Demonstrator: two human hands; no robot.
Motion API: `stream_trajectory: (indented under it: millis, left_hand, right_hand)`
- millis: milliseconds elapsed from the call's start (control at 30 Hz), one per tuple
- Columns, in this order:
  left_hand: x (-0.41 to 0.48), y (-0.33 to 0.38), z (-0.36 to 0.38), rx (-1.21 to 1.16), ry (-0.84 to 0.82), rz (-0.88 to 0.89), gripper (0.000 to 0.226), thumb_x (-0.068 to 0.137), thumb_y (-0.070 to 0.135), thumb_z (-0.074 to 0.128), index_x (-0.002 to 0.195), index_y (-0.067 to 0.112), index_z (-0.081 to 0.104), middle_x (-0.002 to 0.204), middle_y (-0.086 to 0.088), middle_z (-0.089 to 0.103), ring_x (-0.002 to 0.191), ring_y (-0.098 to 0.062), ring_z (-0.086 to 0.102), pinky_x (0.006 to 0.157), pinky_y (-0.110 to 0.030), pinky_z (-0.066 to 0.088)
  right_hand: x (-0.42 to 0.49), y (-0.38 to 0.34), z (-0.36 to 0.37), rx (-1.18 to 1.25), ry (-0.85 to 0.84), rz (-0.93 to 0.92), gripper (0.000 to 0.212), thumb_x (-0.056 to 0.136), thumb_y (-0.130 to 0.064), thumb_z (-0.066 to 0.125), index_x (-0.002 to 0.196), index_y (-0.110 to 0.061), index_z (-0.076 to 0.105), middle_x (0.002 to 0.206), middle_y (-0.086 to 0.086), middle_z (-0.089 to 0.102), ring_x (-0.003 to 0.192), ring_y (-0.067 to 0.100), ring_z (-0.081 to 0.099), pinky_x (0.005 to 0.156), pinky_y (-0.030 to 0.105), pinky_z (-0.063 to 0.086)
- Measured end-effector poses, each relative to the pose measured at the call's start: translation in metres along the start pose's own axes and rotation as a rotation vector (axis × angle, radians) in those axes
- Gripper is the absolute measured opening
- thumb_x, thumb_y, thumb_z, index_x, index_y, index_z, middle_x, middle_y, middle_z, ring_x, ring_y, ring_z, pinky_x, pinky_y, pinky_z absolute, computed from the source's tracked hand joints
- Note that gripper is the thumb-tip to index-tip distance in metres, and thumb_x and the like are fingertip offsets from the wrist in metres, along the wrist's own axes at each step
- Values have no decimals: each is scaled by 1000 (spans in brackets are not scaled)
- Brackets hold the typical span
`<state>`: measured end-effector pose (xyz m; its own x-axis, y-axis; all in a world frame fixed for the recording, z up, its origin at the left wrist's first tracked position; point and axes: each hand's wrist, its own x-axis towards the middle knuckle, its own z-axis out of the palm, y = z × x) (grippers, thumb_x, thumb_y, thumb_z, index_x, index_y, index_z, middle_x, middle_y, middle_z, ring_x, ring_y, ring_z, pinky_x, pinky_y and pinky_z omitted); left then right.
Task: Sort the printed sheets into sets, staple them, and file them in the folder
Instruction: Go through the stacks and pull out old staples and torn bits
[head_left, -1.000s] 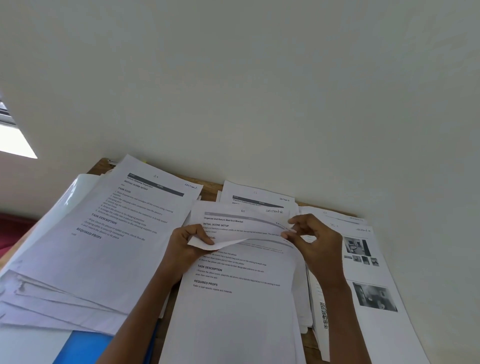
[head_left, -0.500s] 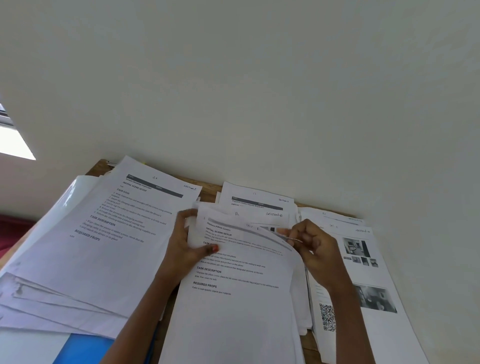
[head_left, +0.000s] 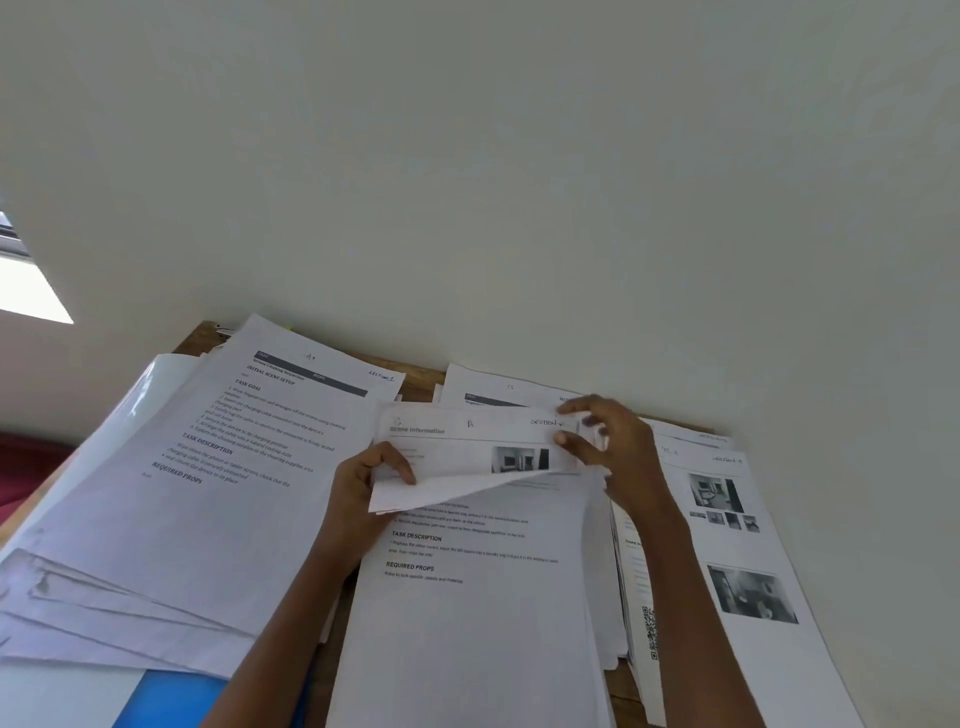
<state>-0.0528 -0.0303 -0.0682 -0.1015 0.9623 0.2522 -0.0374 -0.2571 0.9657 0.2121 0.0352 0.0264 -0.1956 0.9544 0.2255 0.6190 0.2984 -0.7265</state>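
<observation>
Above middle stack (head_left: 467, 634): left hand (head_left: 358, 499) grips folded-back sheets (head_left: 467, 480), right hand (head_left: 615, 454) pinches them too.

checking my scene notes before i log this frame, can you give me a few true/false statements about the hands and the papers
1. The left hand grips the folded-back white printed sheet of the middle stack of white sheets. True.
2. The right hand lies flat on the brown wooden table. False: its fingers pinch paper at the middle stack's far right corner.
3. The blue plastic folder lies at the near left, partly under the left stack of white sheets. True.
4. The right stack's top sheet bears text only. False: it shows photographs.
</observation>
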Motion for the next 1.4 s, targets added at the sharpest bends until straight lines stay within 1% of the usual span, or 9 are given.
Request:
stream_trajectory:
  millis: [133, 233, 300, 433, 600, 833, 1000, 1167, 1400]
  left_hand:
    - [1, 1, 1, -105, 20, -14, 27, 57, -1, 73, 63, 23, 61, 93, 10, 69, 85, -7, 63, 65, -23, 53]
    - [2, -2, 1, -136, 1, -38, 19, 54, 12, 78, 60, 21, 63, 98, 4, 70, 92, -15, 64, 65, -31, 56]
    - [2, -5, -1, -115, -4, -60, 14, 54, 22, 77, 59, 21, 64, 101, 0, 70, 95, -22, 63, 68, -37, 55]
    - [2, -6, 0, -91, -30, -61, 11, 56, 23, 75, 59, 23, 65, 103, 0, 70, 96, -22, 65, 72, -43, 55]
    - [1, 1, 3, -101, -32, -51, 9, 55, 22, 74, 56, 22, 65, 98, 6, 72, 91, -13, 68, 65, -28, 56]
    - [2, 1, 2, -41, -45, -45, 20, 52, 20, 80, 63, 25, 64, 81, 5, 67, 79, -8, 64, 66, -21, 52]
    - [4, 4, 4, 53, 24, -81, 20, 62, 23, 79, 66, 30, 61, 78, 9, 67, 74, -10, 64, 60, -18, 52]
    - [3, 6, 4, 80, 10, -78, 22, 63, 15, 77, 64, 30, 61, 79, 14, 66, 77, -5, 61, 60, -14, 49]
    - [2, 9, 2, 81, 12, -115, 30, 71, 9, 81, 76, 34, 63, 92, 13, 71, 86, -12, 69, 67, -23, 57]
  right_hand:
    - [35, -25, -7, -235, -261, -84, 31, 74, -33, 79, 103, -29, 67, 101, -13, 65, 99, 10, 54, 95, 37, 34]
    - [50, -47, -20, -190, -523, -46, 36, 71, -21, 83, 105, -23, 69, 92, -2, 71, 90, 7, 63, 90, 25, 47]
    - [57, -57, -24, -211, -565, -42, 37, 70, -12, 84, 103, -19, 70, 81, 0, 72, 83, 8, 65, 81, 18, 47]
    - [61, -64, -4, -417, -525, -88, 40, 65, -18, 86, 99, -17, 67, 83, -1, 69, 81, 16, 63, 76, 30, 49]
    - [52, -57, 22, -505, -453, -140, 41, 67, -25, 84, 101, -20, 62, 91, -4, 64, 83, 15, 58, 71, 26, 42]
    - [42, -51, 29, -589, -347, -195, 34, 71, -34, 80, 100, -22, 66, 98, -7, 67, 95, 14, 58, 99, 36, 34]
    - [29, -51, 36, -682, -278, -232, 41, 79, -40, 71, 115, -22, 65, 120, -4, 59, 114, 17, 44, 93, 31, 27]
    - [25, -55, 34, -613, -232, -212, 27, 80, -37, 72, 100, -19, 68, 103, -2, 63, 99, 18, 54, 84, 29, 32]
    - [11, -56, 36, -572, -122, -328, 16, 75, -27, 78, 70, -14, 71, 66, 0, 69, 66, 21, 59, 76, 29, 37]
